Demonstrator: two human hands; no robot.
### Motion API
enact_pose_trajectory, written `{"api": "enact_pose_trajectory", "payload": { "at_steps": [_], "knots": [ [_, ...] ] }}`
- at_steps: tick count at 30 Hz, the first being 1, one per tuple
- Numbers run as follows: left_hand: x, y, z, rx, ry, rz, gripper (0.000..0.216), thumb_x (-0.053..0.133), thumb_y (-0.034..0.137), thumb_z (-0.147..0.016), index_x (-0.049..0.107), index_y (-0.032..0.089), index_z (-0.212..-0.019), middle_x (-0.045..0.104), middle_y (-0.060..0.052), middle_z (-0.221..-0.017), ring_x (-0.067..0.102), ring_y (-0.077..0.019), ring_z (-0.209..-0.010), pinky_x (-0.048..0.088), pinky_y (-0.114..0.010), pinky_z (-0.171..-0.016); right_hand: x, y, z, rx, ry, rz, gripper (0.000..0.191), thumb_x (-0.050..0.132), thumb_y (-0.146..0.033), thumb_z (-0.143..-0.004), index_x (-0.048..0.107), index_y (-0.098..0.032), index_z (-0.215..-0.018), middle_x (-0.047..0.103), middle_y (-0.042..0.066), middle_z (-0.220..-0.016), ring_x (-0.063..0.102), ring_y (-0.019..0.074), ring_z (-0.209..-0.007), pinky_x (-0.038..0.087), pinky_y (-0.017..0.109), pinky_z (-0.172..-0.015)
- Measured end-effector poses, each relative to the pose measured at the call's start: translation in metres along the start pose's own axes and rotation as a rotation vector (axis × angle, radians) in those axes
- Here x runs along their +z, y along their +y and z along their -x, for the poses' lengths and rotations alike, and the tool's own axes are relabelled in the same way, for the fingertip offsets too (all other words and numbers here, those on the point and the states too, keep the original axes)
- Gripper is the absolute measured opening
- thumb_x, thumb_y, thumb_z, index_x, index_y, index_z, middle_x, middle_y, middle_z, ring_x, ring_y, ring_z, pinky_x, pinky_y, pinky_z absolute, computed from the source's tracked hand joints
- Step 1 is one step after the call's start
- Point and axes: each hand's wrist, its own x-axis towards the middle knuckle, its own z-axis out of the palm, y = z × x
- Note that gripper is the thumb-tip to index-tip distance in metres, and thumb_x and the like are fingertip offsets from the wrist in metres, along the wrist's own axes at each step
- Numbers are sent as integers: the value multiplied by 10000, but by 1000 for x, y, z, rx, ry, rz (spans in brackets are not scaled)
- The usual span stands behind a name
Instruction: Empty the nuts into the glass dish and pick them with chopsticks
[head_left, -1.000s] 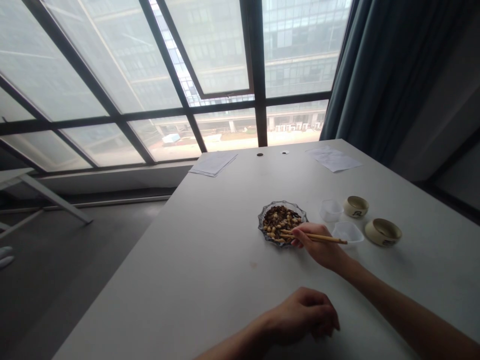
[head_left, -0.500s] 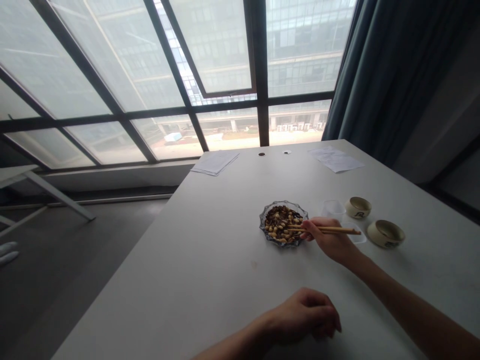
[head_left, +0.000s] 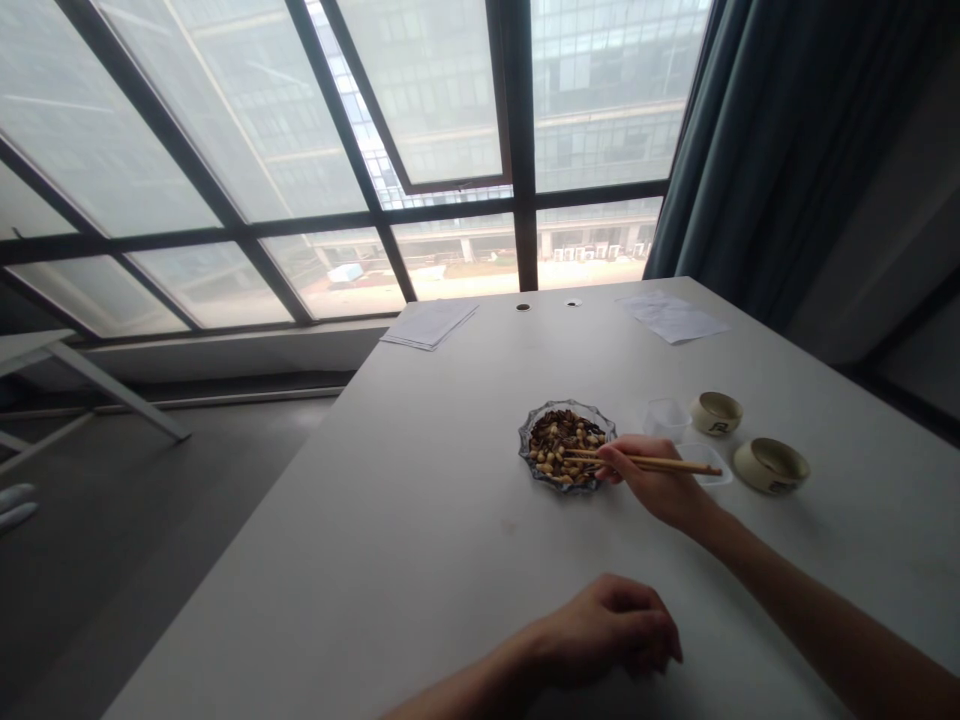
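My right hand (head_left: pixel 651 480) is closed around a pair of wooden chopsticks (head_left: pixel 671 464). Their tips reach into a scalloped glass dish (head_left: pixel 526 462), among a mix of nuts and dark seeds (head_left: pixel 559 432). Whether a nut is pinched between the tips is too small to tell. Near the front of the table, my left hand (head_left: pixel 611 628) rests with its fingers curled in and nothing visible in them. Behind and under my right hand stand two clear plastic containers (head_left: pixel 666 415), the nearer one partly hidden by the hand and chopsticks.
Two beige bowls with dark markings, a farther one (head_left: pixel 716 413) and a nearer one (head_left: pixel 771 467), stand to the right on the white table (head_left: pixel 390 520). Papers (head_left: pixel 429 325) lie at the far left, with more sheets (head_left: pixel 675 318) at the far right. Windows and a dark curtain (head_left: pixel 735 140) rise behind.
The chopstick tips have shifted slightly left across the nuts, and my right hand has moved a little left with them. My left hand has stayed in place.
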Motion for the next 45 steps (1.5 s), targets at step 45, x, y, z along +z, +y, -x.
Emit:
{"api": "enact_pose_trajectory", "payload": {
  "at_steps": [45],
  "knots": [
    [-1,-1,0,21,50,75,414,761,514,-764,607,133,-720,498,21,-593,425,-96,-544,296,-262,-575,-160,74,143,233,978,-252,360,763,-498,-819,731,-140,-809,757,112,-713,761,256,-628,665,350,-625]
  ]
}}
